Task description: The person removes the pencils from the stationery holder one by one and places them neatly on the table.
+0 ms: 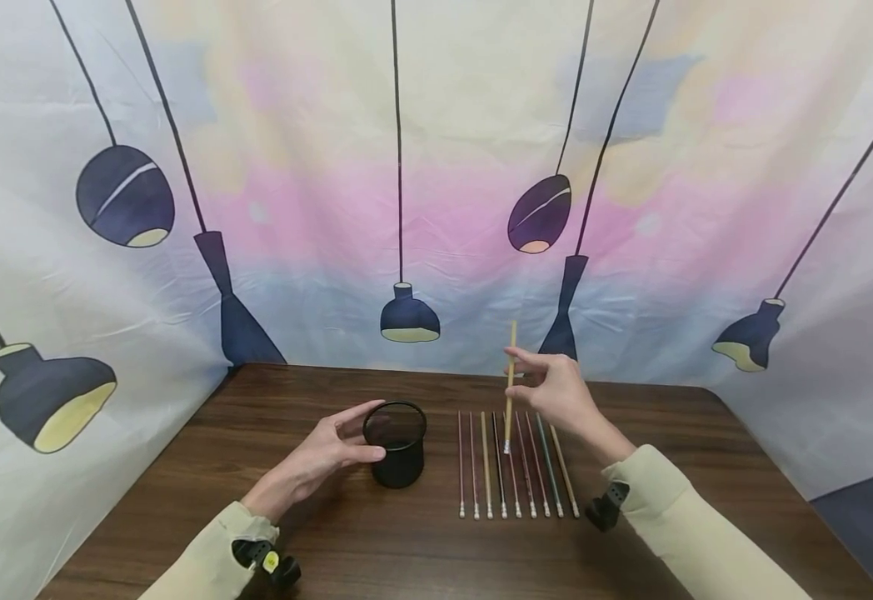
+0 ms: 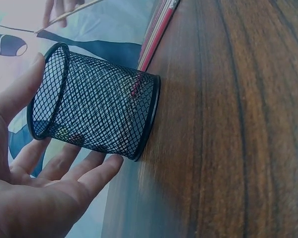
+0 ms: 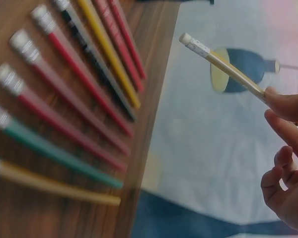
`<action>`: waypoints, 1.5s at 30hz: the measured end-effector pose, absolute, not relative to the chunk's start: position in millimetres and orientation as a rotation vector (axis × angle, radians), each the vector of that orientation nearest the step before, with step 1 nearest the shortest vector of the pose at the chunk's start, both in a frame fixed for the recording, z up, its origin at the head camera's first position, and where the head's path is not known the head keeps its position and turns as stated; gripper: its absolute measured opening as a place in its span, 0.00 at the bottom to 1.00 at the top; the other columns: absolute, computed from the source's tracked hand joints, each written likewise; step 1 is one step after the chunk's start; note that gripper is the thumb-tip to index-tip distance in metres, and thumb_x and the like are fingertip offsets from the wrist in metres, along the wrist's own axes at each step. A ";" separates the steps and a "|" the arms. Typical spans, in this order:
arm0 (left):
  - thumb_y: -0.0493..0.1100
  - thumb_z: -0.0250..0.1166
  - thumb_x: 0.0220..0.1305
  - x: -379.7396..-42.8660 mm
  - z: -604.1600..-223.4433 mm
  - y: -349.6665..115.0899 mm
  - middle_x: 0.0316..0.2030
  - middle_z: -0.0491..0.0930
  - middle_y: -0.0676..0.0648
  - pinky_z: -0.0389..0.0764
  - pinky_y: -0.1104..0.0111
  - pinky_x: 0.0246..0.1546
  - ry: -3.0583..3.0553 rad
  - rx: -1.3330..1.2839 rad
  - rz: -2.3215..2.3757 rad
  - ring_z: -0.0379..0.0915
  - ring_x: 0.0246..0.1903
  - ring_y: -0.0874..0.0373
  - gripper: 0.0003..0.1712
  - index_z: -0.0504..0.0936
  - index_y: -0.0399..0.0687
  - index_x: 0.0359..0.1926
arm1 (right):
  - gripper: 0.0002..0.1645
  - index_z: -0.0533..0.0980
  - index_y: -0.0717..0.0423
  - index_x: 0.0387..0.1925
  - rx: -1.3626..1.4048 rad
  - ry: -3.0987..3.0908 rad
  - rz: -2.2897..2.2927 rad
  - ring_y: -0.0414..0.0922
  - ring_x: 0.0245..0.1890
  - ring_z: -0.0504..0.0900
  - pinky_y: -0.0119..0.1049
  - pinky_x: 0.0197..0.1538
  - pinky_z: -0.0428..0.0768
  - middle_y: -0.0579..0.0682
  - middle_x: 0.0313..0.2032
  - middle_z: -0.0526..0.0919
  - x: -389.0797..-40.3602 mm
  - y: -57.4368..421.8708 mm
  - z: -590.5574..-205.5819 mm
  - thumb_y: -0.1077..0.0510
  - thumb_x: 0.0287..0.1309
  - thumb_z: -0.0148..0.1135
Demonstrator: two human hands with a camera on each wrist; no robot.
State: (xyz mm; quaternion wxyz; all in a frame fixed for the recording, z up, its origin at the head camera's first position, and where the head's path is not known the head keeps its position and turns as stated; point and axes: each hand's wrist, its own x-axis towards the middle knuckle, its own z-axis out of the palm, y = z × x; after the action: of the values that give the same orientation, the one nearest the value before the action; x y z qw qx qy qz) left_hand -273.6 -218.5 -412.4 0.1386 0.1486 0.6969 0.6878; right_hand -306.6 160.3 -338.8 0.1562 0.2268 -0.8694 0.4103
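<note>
A black mesh pencil cup [image 1: 397,468] stands upright on the table. My left hand [image 1: 315,450] holds it from the left side, thumb near the rim and fingers along the opposite side of the mesh, as the left wrist view shows. Above the row of pencils, my right hand [image 1: 562,393] pinches a yellow pencil [image 1: 509,408] between thumb and fingers. That pencil is nearly upright, its white eraser end pointing down. Below it several pencils lie side by side with erasers toward me, among them a green pencil [image 3: 64,153] and a black pencil [image 3: 97,59].
The brown wooden table [image 1: 316,533] carries the cup and the pencil row, with the row right of the cup. Behind the table hangs a cloth backdrop [image 1: 316,208] printed with dark lamps.
</note>
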 end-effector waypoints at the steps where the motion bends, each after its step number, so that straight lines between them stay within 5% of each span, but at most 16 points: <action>1: 0.36 0.76 0.64 -273.6 -412.4 -218.7 0.70 0.73 0.35 0.80 0.55 0.58 2.016 0.429 1.988 0.70 0.69 0.38 0.51 0.60 0.44 0.82 | 0.38 0.80 0.48 0.69 0.635 -2.505 1.166 0.41 0.25 0.77 0.35 0.27 0.70 0.51 0.47 0.91 -306.5 165.5 -340.1 0.65 0.57 0.79; 9: 0.37 0.76 0.65 -272.9 -411.4 -220.9 0.70 0.72 0.34 0.80 0.56 0.58 2.027 0.413 1.981 0.69 0.70 0.37 0.51 0.59 0.44 0.83 | 0.38 0.79 0.53 0.69 0.549 -2.613 1.105 0.44 0.31 0.88 0.36 0.27 0.71 0.51 0.45 0.91 -307.5 202.5 -347.2 0.65 0.55 0.80; 16: 0.37 0.77 0.64 -273.1 -411.5 -222.3 0.70 0.73 0.35 0.80 0.56 0.58 2.035 0.398 1.977 0.70 0.69 0.38 0.51 0.59 0.44 0.83 | 0.38 0.79 0.59 0.68 0.535 -2.714 1.039 0.58 0.48 0.87 0.38 0.34 0.74 0.53 0.43 0.92 -306.9 229.1 -355.8 0.66 0.54 0.80; 24: 0.37 0.77 0.64 -273.9 -410.1 -219.7 0.73 0.66 0.30 0.80 0.57 0.58 2.025 0.423 1.976 0.65 0.71 0.34 0.51 0.59 0.44 0.83 | 0.38 0.79 0.62 0.67 0.476 -2.857 1.033 0.56 0.46 0.88 0.47 0.42 0.86 0.60 0.47 0.90 -305.3 256.5 -367.4 0.66 0.53 0.81; 35: 0.37 0.77 0.64 -272.9 -410.8 -219.7 0.73 0.67 0.29 0.80 0.57 0.58 2.036 0.426 1.964 0.64 0.72 0.33 0.51 0.59 0.44 0.82 | 0.37 0.80 0.70 0.62 0.519 -2.971 1.060 0.56 0.47 0.88 0.50 0.44 0.86 0.64 0.52 0.87 -306.0 272.4 -388.1 0.67 0.49 0.83; 45: 0.37 0.76 0.65 -273.8 -410.1 -219.1 0.73 0.67 0.31 0.79 0.57 0.59 2.042 0.411 1.964 0.63 0.72 0.34 0.51 0.59 0.45 0.83 | 0.35 0.81 0.73 0.58 0.623 -2.979 1.067 0.50 0.41 0.89 0.52 0.47 0.85 0.61 0.44 0.90 -312.7 272.0 -398.0 0.67 0.48 0.83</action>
State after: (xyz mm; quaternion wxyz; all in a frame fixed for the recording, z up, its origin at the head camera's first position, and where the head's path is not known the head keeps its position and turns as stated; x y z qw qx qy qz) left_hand -273.8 -219.1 -410.1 0.1390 0.1423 0.7064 0.6793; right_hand -312.7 272.0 -398.0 -0.0416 0.1929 -0.9229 0.3306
